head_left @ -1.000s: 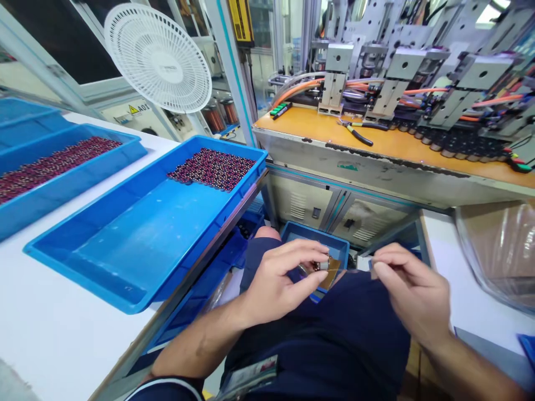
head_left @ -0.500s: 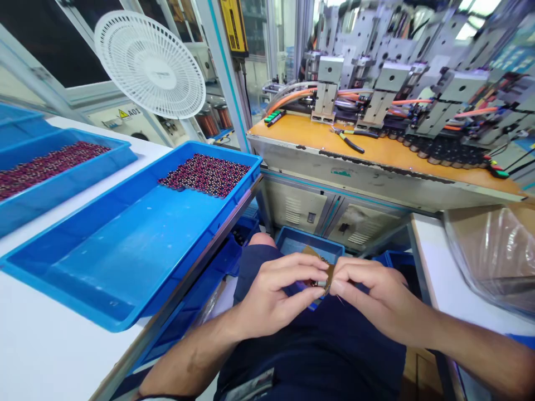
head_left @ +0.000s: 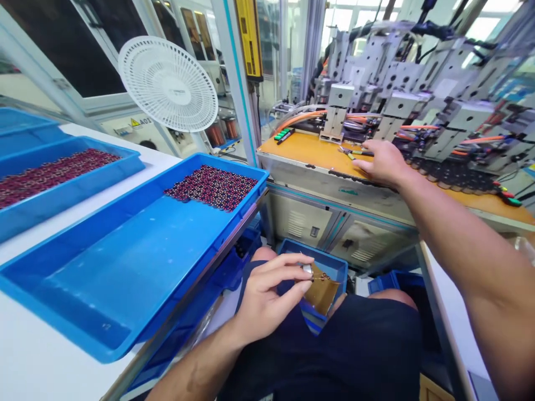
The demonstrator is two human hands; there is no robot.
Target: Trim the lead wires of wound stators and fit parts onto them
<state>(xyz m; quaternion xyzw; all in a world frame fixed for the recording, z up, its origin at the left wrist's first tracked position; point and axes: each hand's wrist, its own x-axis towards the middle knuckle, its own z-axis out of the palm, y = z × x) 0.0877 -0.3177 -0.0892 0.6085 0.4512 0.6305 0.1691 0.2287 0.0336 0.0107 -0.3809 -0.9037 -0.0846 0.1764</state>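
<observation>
My left hand point(head_left: 271, 295) is closed, pinching a small silvery cylindrical part point(head_left: 307, 269) between thumb and fingers above my lap. Thin wires stick out from that part. Below it sits a blue bin point(head_left: 343, 274) with a piece of brown cardboard point(head_left: 321, 299) and some tiny pieces in it. My right hand point(head_left: 382, 161) is stretched out to the orange bench top point(head_left: 301, 150), thumb and fingers apart around the handles of a pair of pliers point(head_left: 353, 152). Whether the fingers touch the handles I cannot tell.
To the left, a long blue tray point(head_left: 108, 273) holds many small dark-red round parts point(head_left: 213, 186) at its far end. Another filled tray point(head_left: 62, 175) lies beyond it. A white fan point(head_left: 171, 83) stands behind. Machine heads point(head_left: 340, 106) and dark cylinders point(head_left: 455, 172) line the bench.
My right hand has left the small part and moved forward to the pliers on the bench. My left hand keeps hold of the part. The view has tilted up slightly.
</observation>
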